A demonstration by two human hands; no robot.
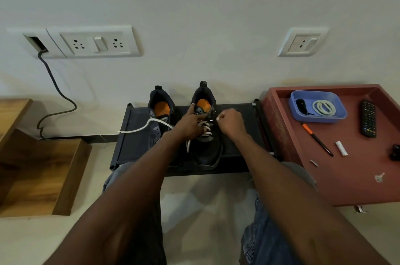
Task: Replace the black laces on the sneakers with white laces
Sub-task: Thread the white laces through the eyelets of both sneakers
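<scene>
Two dark sneakers with orange insoles stand on a low black rack (138,141). The right sneaker (207,152) has a white lace (206,130) crossed through its eyelets. My left hand (190,124) rests on its tongue, index finger stretched toward the collar. My right hand (231,121) pinches the white lace's tip at the shoe's upper right eyelets. The left sneaker (159,111) lies partly behind my left arm, and a loose white lace (140,127) trails from it to the left.
A red-brown tray table (346,173) at right holds a blue dish (337,116) with a black lace and a coiled white lace, a remote (369,118), a pen (317,139) and a key. Wooden steps (43,167) lie left. A cable (58,96) hangs from the wall socket.
</scene>
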